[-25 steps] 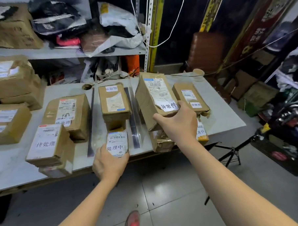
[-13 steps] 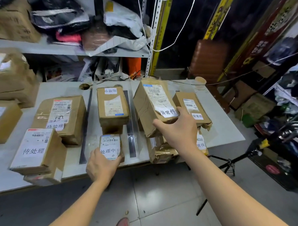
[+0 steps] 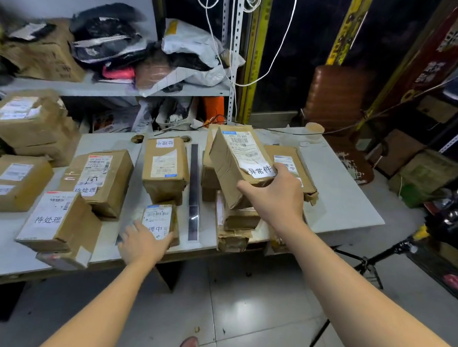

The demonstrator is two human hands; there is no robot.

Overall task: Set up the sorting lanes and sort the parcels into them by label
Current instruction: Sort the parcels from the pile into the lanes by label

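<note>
Brown cardboard parcels with white labels lie on a white table (image 3: 347,204), split into lanes by two dark strips (image 3: 194,192). My right hand (image 3: 274,199) grips the near end of a tilted parcel labelled 异常件 (image 3: 239,160), held above a stack of parcels (image 3: 236,226) in the right lane. My left hand (image 3: 143,244) holds the near edge of a small parcel labelled 处理中 (image 3: 159,220) in the middle lane, resting near the table's front edge. A larger 处理中 parcel (image 3: 165,168) lies behind it. Two 待处理 parcels (image 3: 60,221) (image 3: 99,178) sit in the left lane.
More boxes (image 3: 15,182) pile up at the far left of the table. A metal shelf (image 3: 116,89) behind holds bags and packets. A tripod (image 3: 368,260) stands on the tiled floor at the right, next to boxes and clutter. A paper cup (image 3: 314,128) sits at the table's far corner.
The view has moved closer. My right hand has lifted the 异常件 parcel slightly and tilted it. My left hand stays on the small 处理中 parcel near the table's front edge.
</note>
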